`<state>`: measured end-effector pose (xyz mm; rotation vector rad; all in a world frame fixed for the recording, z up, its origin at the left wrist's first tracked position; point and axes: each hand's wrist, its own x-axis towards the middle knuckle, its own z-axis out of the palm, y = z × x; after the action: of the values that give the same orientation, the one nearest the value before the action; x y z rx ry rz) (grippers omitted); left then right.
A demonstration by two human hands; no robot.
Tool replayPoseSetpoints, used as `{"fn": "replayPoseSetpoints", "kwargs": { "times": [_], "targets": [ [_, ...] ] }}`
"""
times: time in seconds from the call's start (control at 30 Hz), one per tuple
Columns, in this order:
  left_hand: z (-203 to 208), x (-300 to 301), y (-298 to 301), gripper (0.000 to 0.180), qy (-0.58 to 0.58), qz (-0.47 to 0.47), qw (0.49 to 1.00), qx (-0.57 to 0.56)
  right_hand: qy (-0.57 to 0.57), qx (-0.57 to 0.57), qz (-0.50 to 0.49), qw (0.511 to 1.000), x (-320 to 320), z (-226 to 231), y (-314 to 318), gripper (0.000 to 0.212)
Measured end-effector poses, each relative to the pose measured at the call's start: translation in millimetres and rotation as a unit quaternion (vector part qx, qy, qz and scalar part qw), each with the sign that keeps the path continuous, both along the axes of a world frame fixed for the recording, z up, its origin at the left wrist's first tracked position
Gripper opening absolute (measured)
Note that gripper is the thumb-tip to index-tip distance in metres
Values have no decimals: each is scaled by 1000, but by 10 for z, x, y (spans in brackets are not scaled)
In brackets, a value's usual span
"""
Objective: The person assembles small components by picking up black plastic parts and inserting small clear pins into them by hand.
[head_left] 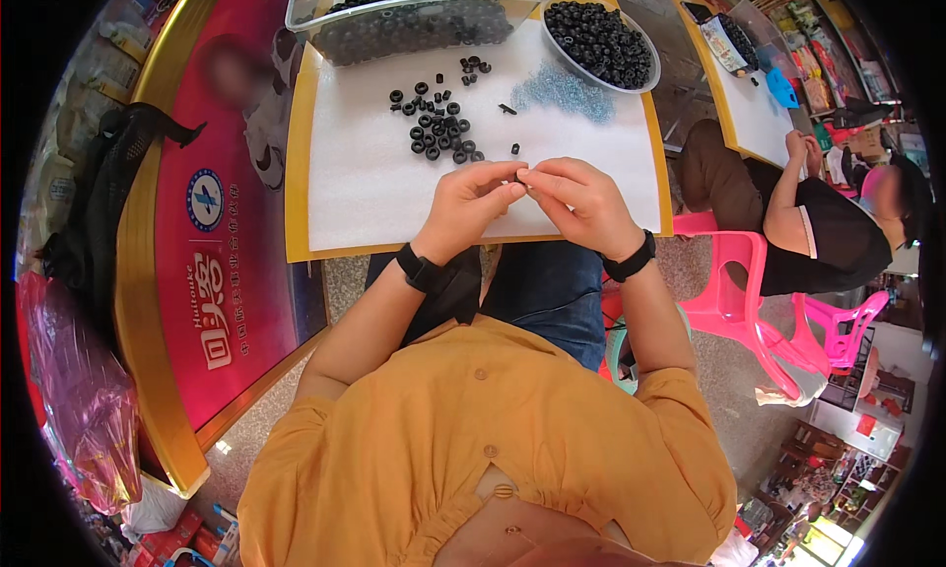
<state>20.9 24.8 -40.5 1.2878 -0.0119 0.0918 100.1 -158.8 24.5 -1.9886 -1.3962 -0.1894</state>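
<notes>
Over the near edge of the white-covered table (365, 193), my left hand (473, 198) and my right hand (581, 202) meet at the fingertips. Both are closed in a pinch on something tiny, mostly hidden between the fingers. Beyond my left hand lie loose black ring-shaped pieces (434, 133), several in a cluster. A small black piece (514, 149) sits just past my fingertips, and another thin dark piece (506, 108) lies farther off. Toward the far right of the sheet spreads a heap of tiny pale-blue clear pieces (567, 94).
At the table's far side stand a clear rectangular tub (414, 35) and a round clear bowl (601, 45), both holding black rings. A pink panel with a gold frame (212, 271) rises at the left. On the right, another person (818, 212) sits by a second table (739, 104) and pink chairs (729, 281).
</notes>
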Motion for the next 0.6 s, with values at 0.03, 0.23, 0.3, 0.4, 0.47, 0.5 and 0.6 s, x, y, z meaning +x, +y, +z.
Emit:
{"fn": "replayPoseSetpoints", "kwargs": {
  "times": [0.03,0.23,0.3,0.4,0.47,0.5,0.6],
  "targets": [
    [-24,0,-7,28,-6,17,1000,-24,0,-1,0,1000,-7,6,23,29],
    [-69,-6,-10,30,-26,89,994,-60,118,-48,-140,982,275,-176,158,14],
    [-73,-5,-9,30,-21,97,993,-71,115,-80,-137,981,330,-236,214,16],
    [-77,-1,-13,30,-24,93,993,-76,120,-131,-135,975,401,-235,308,19],
    [-28,0,-25,28,-12,92,992,-83,129,-150,-141,970,459,-238,340,20],
    [-36,3,-29,28,-11,92,992,-84,125,-157,-136,970,502,-245,355,20],
    [-65,3,-18,28,-26,89,992,-88,113,-165,-129,971,546,-276,373,21]
  ]
}}
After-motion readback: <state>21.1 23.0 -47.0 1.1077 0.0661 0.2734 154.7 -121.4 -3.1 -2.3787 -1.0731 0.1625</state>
